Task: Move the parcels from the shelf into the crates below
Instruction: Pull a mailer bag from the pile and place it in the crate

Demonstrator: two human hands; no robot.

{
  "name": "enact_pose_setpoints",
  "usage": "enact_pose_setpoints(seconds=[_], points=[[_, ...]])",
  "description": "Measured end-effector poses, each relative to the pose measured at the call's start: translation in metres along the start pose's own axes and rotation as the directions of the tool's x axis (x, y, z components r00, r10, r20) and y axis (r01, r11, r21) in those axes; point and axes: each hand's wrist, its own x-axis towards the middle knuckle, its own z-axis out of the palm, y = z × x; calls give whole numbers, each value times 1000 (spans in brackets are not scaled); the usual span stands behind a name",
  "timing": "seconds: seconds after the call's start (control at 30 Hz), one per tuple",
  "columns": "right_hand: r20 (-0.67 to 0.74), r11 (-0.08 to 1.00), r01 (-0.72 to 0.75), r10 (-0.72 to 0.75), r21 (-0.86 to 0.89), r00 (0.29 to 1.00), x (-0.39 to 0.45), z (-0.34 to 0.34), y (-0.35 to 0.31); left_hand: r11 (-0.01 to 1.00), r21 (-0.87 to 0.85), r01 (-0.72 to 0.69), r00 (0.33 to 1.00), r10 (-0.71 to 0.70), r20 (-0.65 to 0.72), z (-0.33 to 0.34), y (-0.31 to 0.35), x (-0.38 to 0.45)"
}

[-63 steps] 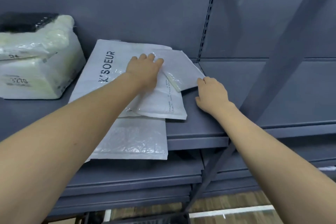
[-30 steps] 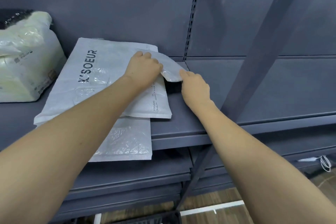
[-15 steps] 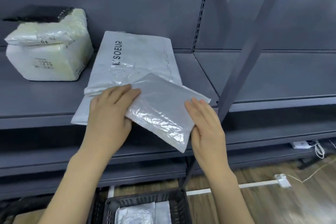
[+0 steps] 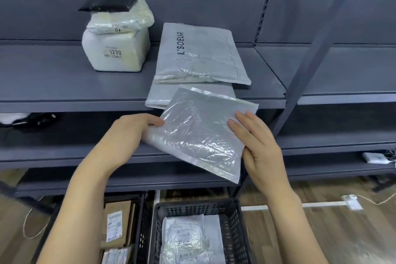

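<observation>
Counting what's in front of me: parcels, crates, hands

Two hands of mine, my left hand (image 4: 130, 128) and my right hand (image 4: 260, 148), with one silver bubble mailer (image 4: 201, 130) between them; on the shelf (image 4: 53, 83) I count two flat mailers, the K'SOEUR mailer (image 4: 199, 55) lying on a plain grey mailer (image 4: 162, 97), plus one stack of three wrapped parcels: a white block marked 3270 (image 4: 116, 53), a white bag (image 4: 122, 21) on it and a black packet (image 4: 108, 4) on top; below, two crates, the left crate (image 4: 140, 231) with cardboard boxes I can't count, the right crate (image 4: 197, 208) with white parcels I can't count
</observation>
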Motion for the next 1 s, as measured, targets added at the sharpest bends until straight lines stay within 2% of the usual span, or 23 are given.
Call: enact_pose_setpoints(seconds=[0.07, 0.13, 0.17, 0.23, 0.3, 0.47, 0.57, 0.67, 0.87, 1.0], points=[[-9, 1000, 23, -23, 2, 1000, -6, 0, -8, 998, -9, 56, 998, -56, 6, -5, 0, -9], [-5, 999, 33, -32, 16, 999, -13, 1, -16, 999, -41, -26, 993, 21, -117, 1, 11, -18], [6, 999, 34, -34, 25, 999, -16, 1, -20, 998, -4, -68, 986, 66, -151, 2, 14, -22], [58, 999, 40, -42, 37, 997, -21, 1, -26, 990, 110, -86, 987, 100, -126, 3, 11, -35], [151, 999, 23, -30, 44, 988, -23, 1, -31, 986, 144, -85, 990, 100, -96, 3, 5, -35], [358, 999, -42, 37, 6, 933, -23, -2, -40, 988, 77, -136, 975, 148, -167, 4, -5, -43], [385, 997, -71, 74, -20, 920, -20, -4, -47, 990, 1, -140, 969, 137, -203, 2, -9, -48], [437, 984, -174, 171, -32, 883, -18, -4, -53, 978, -60, -199, 954, 180, -238, 1, -10, -53], [453, 947, -297, 214, 120, 865, -7, -8, -62, 928, 161, -337, 915, 363, -176, 5, -6, -57], [538, 948, -303, 204, 102, 818, -4, -4, -57, 891, 174, -420, 871, 450, -200, 9, -1, -60]])
